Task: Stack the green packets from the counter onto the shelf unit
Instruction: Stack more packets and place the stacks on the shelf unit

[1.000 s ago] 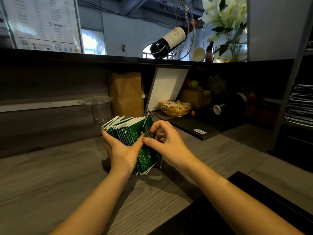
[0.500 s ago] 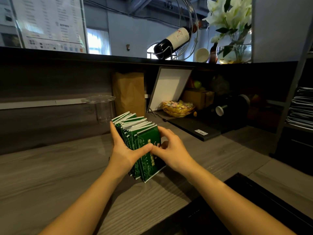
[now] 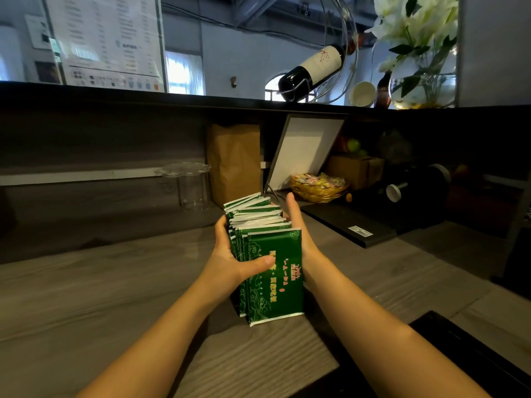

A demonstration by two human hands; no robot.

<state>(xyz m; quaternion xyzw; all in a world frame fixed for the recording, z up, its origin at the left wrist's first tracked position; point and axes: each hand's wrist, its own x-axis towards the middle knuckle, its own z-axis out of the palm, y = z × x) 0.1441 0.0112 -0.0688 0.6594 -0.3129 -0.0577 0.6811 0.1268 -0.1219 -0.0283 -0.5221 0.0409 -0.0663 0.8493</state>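
Observation:
A bundle of several green packets (image 3: 274,280) with white top edges stands upright on the grey wooden counter (image 3: 100,297), front face toward me. My left hand (image 3: 227,262) grips the bundle's left side, thumb curled across the front packet. My right hand (image 3: 298,234) lies flat along the bundle's right side, fingers straight and pointing away. The bundle is squeezed between both hands. A dark shelf unit (image 3: 517,196) shows at the far right edge.
Behind the bundle stand a clear glass jar (image 3: 191,186), a brown paper bag (image 3: 234,162) and a leaning white board (image 3: 304,150). A yellow candy bowl (image 3: 317,186), a black slab (image 3: 350,228) and dark equipment lie right. A black tray (image 3: 474,354) sits near right.
The fanned packets have been squared into a tidy bundle facing me. My right hand went from pinching the front packet to lying flat along the bundle's right side.

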